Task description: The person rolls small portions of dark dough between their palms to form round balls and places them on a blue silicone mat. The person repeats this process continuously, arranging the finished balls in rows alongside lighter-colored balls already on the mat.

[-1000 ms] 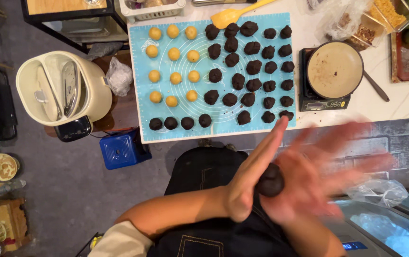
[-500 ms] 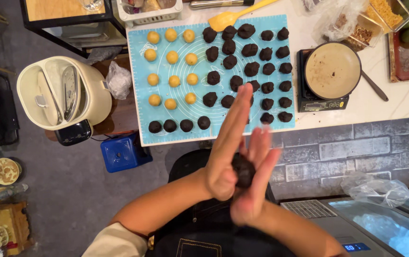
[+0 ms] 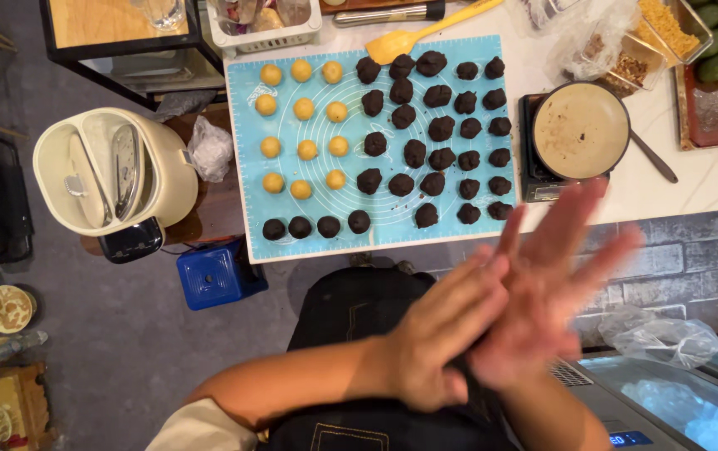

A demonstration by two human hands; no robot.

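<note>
I am pressing my left hand (image 3: 438, 338) and right hand (image 3: 543, 296) together, palms sandwiching a dark dough ball (image 3: 464, 369), barely visible between them.

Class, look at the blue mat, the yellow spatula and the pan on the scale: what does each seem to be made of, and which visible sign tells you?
Blue mat: probably silicone; thin, matte, printed with circles. Yellow spatula: likely silicone or plastic; smooth, one colour throughout. Pan: seemingly metal with a dark rim and handle; its contents hide the inside.

A white marble-look counter (image 3: 710, 179) tops a grey brick front (image 3: 668, 259); grey floor (image 3: 108, 351) lies below, a black-framed wooden shelf (image 3: 117, 25) beside it.
</note>
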